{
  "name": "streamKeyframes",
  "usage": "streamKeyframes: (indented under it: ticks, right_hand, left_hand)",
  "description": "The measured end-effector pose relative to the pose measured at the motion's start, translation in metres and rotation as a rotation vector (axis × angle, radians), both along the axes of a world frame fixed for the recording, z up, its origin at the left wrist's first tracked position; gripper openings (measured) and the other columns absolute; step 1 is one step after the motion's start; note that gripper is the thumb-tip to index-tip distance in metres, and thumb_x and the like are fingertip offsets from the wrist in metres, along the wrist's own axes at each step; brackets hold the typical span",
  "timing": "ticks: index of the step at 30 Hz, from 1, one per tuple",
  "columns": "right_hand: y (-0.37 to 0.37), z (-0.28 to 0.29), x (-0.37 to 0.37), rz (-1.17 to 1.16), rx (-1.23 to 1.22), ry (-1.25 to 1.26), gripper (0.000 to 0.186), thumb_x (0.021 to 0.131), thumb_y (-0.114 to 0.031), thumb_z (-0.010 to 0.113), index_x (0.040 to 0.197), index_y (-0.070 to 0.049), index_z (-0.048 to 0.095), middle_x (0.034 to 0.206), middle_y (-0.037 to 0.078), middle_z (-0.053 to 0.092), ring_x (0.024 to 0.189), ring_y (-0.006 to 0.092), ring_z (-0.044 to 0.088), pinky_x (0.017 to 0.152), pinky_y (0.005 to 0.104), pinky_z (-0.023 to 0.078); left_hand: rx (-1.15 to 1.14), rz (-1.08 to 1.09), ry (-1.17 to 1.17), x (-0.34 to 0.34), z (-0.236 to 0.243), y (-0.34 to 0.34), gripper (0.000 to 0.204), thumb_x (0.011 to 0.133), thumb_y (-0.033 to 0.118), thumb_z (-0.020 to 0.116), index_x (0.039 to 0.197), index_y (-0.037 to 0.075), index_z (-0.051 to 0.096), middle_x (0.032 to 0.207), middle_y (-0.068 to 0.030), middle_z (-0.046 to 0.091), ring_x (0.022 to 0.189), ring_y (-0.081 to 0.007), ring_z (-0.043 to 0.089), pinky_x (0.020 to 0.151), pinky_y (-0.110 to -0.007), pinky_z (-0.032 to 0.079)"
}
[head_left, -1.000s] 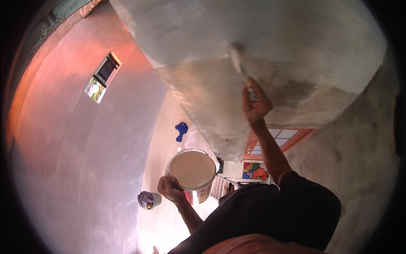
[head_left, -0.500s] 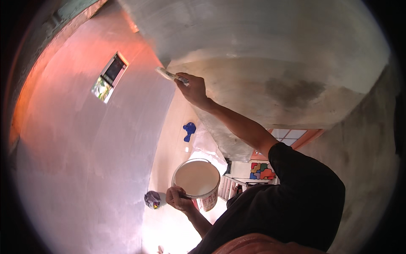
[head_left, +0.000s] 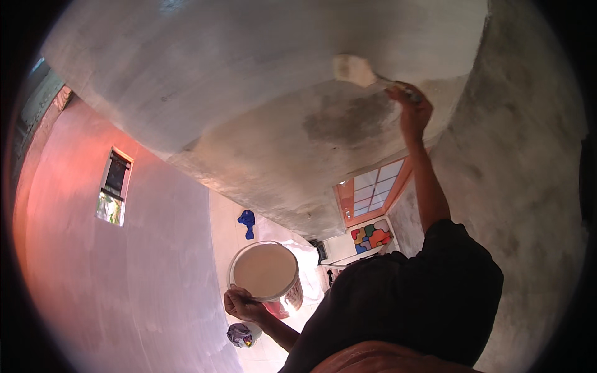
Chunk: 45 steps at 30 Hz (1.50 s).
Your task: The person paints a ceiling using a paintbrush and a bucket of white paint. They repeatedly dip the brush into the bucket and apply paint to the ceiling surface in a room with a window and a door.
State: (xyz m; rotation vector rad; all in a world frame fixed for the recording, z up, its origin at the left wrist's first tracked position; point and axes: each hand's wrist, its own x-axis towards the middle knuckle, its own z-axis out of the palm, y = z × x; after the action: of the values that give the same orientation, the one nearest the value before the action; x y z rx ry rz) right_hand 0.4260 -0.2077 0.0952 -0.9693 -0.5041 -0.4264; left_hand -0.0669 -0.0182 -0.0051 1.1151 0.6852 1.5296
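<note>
My right hand (head_left: pixel 413 115), raised at the upper right, is closed round the handle of a wide paintbrush (head_left: pixel 354 69). Its pale head lies against or very close to the grey wall (head_left: pixel 242 93), just above a dark, blotchy patch (head_left: pixel 345 121). Whether the bristles touch cannot be told. Low in front of me, my left hand (head_left: pixel 242 303) grips the rim of a bucket (head_left: pixel 293 296). Beige, paint-like liquid (head_left: pixel 264 270) fills much of it, and the bucket is held off the floor.
A wall with a small window (head_left: pixel 115 180) runs along the left. Below lie a blue crumpled item (head_left: pixel 247 224), a grey bag-like bundle (head_left: pixel 242 334) and a colourful mat (head_left: pixel 371 236). An orange-framed paned door or window (head_left: pixel 375 189) stands beyond. Another mottled wall (head_left: pixel 516 155) rises on the right.
My right hand and the brush have swung from the wall corner at left far over to the right. The view has turned right; the bucket stays in my left hand.
</note>
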Motion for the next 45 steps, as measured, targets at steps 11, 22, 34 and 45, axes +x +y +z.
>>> streamKeyframes:
  ticks: [11, 22, 34, 45]
  right_hand:
    - [-0.137, 0.034, -0.021, -0.195, -0.088, -0.088, 0.022, 0.082, -0.003, 0.066, 0.100, 0.009, 0.064, 0.090, 0.018, 0.068, 0.077, 0.0281, 0.068, 0.073, 0.0394, 0.058]
    - [-0.030, 0.059, -0.163, 0.743, -0.927, -0.428, 0.023, 0.071, -0.003, 0.074, 0.093, -0.004, 0.070, 0.077, 0.007, 0.070, 0.068, 0.0147, 0.067, 0.061, 0.0264, 0.052]
    - [0.045, -0.002, -0.175, 0.981, -1.220, -0.926, 0.020, 0.070, 0.002, 0.064, 0.087, -0.006, 0.065, 0.084, 0.009, 0.066, 0.075, 0.0280, 0.066, 0.067, 0.0378, 0.053]
    - [0.057, -0.022, -0.175, 1.082, -1.399, -0.936, 0.020, 0.078, 0.002, 0.059, 0.094, -0.007, 0.067, 0.094, 0.004, 0.068, 0.079, 0.0226, 0.065, 0.071, 0.0344, 0.049]
  left_hand:
    - [0.081, -0.250, 0.041, 0.053, 0.030, 0.012, 0.037, 0.093, 0.012, 0.047, 0.059, 0.009, 0.036, 0.052, -0.0008, 0.038, 0.048, -0.0081, 0.034, 0.047, -0.025, 0.026]
    - [0.152, -0.478, 0.139, 0.102, 0.050, 0.002, 0.031, 0.092, 0.013, 0.048, 0.063, 0.002, 0.047, 0.057, -0.0041, 0.044, 0.054, -0.0106, 0.039, 0.052, -0.025, 0.030]
    - [0.036, -0.563, 0.119, 0.124, 0.058, -0.016, 0.030, 0.088, 0.009, 0.052, 0.059, 0.002, 0.046, 0.052, -0.0041, 0.045, 0.055, -0.0111, 0.037, 0.065, -0.028, 0.033]
    - [0.066, -0.593, 0.066, 0.123, 0.049, -0.014, 0.030, 0.087, 0.006, 0.052, 0.058, 0.005, 0.047, 0.052, -0.0023, 0.046, 0.052, -0.0089, 0.036, 0.092, -0.031, 0.033]
